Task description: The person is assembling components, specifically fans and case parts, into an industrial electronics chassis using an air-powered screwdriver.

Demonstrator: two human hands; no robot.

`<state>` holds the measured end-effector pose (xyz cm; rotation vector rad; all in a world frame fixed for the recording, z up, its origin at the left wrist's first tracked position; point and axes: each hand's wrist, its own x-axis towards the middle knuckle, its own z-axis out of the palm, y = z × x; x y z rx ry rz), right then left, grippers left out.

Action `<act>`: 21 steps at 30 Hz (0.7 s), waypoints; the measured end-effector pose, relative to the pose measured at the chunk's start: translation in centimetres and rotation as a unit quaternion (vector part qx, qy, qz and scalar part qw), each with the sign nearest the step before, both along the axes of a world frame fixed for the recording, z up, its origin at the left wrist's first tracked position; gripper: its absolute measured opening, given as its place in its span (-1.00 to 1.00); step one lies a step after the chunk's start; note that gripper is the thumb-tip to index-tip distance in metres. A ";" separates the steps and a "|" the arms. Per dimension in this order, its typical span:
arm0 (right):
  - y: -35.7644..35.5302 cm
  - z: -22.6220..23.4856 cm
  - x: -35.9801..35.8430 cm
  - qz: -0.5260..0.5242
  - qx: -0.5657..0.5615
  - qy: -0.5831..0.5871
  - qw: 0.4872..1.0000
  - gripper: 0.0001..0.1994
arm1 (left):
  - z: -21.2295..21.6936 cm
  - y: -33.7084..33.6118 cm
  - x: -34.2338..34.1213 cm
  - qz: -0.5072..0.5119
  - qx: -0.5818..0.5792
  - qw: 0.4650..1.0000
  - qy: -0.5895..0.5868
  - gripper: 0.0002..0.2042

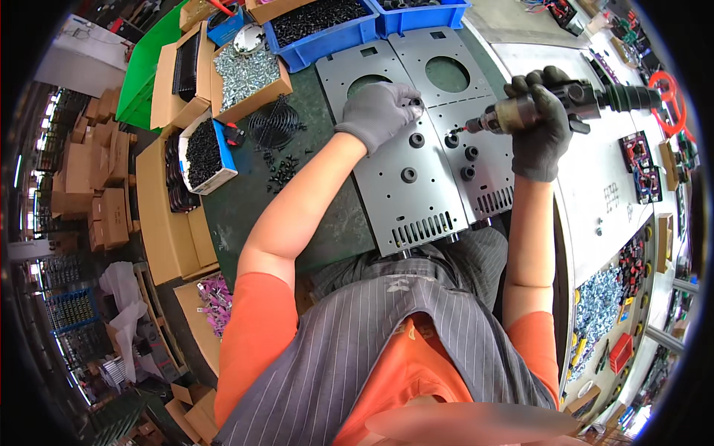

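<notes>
Two grey sheet-metal panels (435, 193) lie side by side on the table before me, each with a large round hole and a row of slots. My left hand (379, 113), in a grey glove, is over the left panel, its fingertips pinched on a small black round foot (417, 102). My right hand (541, 123), in a dark glove, grips a power screwdriver (513, 115) lying sideways. Its bit points left and meets a black rubber foot (451, 140) on the right panel. More black feet (409, 175) stand on both panels.
Blue bins (327, 37) of black parts stand at the far edge. To the left are a cardboard box of silver screws (245, 74), a white box of black screws (202, 152) and a black wire fan guard (274, 125). A white work surface (595, 193) lies right.
</notes>
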<state>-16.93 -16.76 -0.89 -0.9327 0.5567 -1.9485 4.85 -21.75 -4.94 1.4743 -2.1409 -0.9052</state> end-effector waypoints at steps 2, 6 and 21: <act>-1.2 0.3 0.8 -0.028 0.001 0.028 0.999 -0.66 | -0.9 0.1 0.0 -0.026 0.016 0.999 0.026 -0.73; -3.0 0.6 2.9 -0.016 0.006 0.085 0.996 -0.67 | -1.3 0.6 0.0 -0.055 0.026 0.998 0.006 -0.71; -5.4 0.0 7.1 0.056 0.043 0.263 0.962 -0.74 | -0.3 1.2 0.6 -0.028 0.019 0.999 -0.010 -0.70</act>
